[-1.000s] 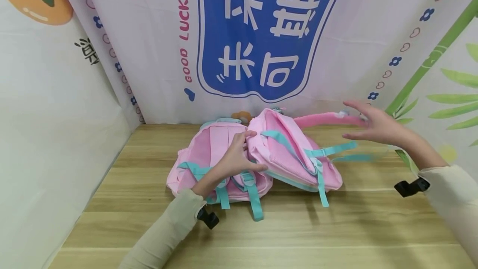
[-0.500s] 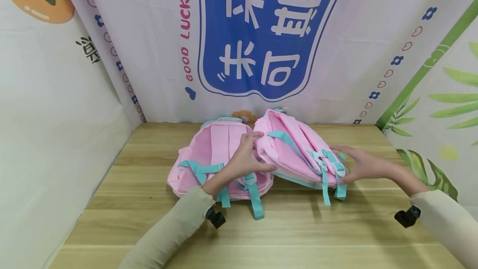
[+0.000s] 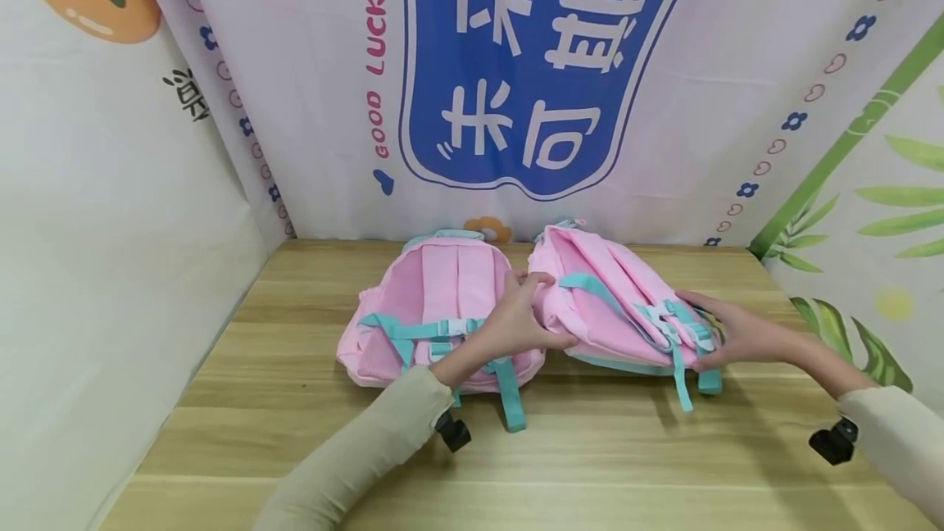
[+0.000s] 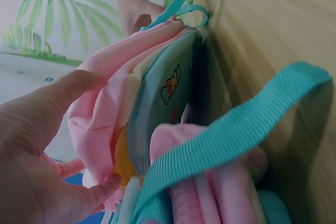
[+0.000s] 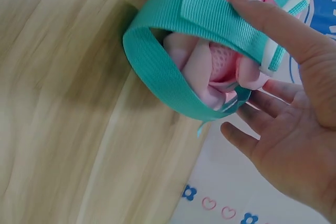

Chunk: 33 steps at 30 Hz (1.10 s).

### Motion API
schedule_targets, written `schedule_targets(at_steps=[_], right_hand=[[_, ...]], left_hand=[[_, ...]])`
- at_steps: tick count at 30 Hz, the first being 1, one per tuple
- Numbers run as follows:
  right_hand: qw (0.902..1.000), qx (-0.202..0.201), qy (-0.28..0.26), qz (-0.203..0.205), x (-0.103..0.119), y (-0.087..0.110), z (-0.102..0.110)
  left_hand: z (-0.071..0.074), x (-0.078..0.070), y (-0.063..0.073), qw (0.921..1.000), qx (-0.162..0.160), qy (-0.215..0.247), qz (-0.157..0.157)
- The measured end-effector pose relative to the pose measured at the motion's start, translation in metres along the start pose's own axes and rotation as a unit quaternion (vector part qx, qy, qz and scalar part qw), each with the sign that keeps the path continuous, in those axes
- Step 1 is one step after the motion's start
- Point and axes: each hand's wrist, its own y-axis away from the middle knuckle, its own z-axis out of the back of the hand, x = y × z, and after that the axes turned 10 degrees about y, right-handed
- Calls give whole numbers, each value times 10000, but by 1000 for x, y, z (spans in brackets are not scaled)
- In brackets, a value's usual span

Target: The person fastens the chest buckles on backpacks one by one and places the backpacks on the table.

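Observation:
Two pink backpacks with teal straps are on the wooden table in the head view. The right backpack [image 3: 619, 301] is tilted, its strap side facing up and its teal front with a colourful badge [image 4: 170, 85] turned down toward the table. My left hand [image 3: 519, 318] grips its left end, thumb and fingers spread around the pink fabric. At its other end my right hand [image 3: 737, 334] holds the corner beside the teal strap loop [image 5: 163, 93]. The left backpack [image 3: 442, 310] lies strap side up, partly behind my left forearm.
A printed cloth [image 3: 324, 105] with blue and white lettering hangs behind the table [image 3: 295, 433]. White side cloths stand left and right, the right one with green leaves. A teal strap end [image 3: 509, 396] trails from the left backpack onto the wood.
My right hand has come down from the raised pink strap onto the right backpack's end. That strap now lies on the bag. Both hands and the right backpack have shifted rightward.

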Motion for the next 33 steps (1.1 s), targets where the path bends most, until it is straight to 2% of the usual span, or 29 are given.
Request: schedule_targets(at_steps=[7, 14, 18, 23, 28, 33], right_hand=[[9997, -159, 166, -57, -20, 13, -1], [9996, -236, -11, -127, -35, 20, -2], [9994, -230, 75, -240, -40, 22, -4], [9990, -242, 114, -347, -45, 24, -8], [9981, -463, 335, -230, -46, 23, -12], [9970, -578, 492, -178, -42, 21, -15]], left_hand=[[-22, -5, -6, 9987, 246, -439, 44], [-42, -1, -9, 9975, 286, -569, 302], [-49, 2, -9, 9963, 343, -701, 373], [-53, 5, -9, 9943, 392, -916, 382], [-51, 6, -9, 9907, 471, -1253, 256], [-50, 9, -9, 9858, 559, -1554, 304]])
